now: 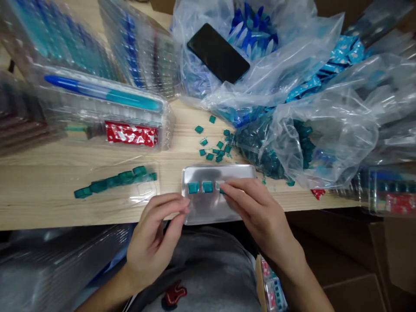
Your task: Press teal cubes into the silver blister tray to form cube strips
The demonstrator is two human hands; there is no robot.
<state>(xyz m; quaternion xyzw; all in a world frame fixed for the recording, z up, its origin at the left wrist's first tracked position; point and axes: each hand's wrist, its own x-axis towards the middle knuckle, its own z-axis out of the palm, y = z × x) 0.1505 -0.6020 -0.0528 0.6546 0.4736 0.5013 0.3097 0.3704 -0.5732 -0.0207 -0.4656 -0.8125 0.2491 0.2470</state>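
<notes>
A shallow silvery tray (214, 212) with rounded corners lies at the table's front edge. Along its upper part sit two glossy teal square pieces (207, 186), side by side. To their right, the fingertips of my right hand (256, 203) pinch a third teal square piece (221, 189), partly hidden by the fingers. At the tray's left edge is my left hand (159, 229), thumb and fingertips drawn together; whatever may be between them cannot be made out. Loose teal squares (220, 145) are scattered behind the tray, near a plastic bag full of them (256, 143).
A clear plastic sheet (113, 201) with a row of teal pieces (112, 182) lies on the left. Behind it stand clear plastic boxes (136, 113) with a blue pen (100, 92) and a red packet (131, 133). A black phone (217, 52) rests on plastic bags.
</notes>
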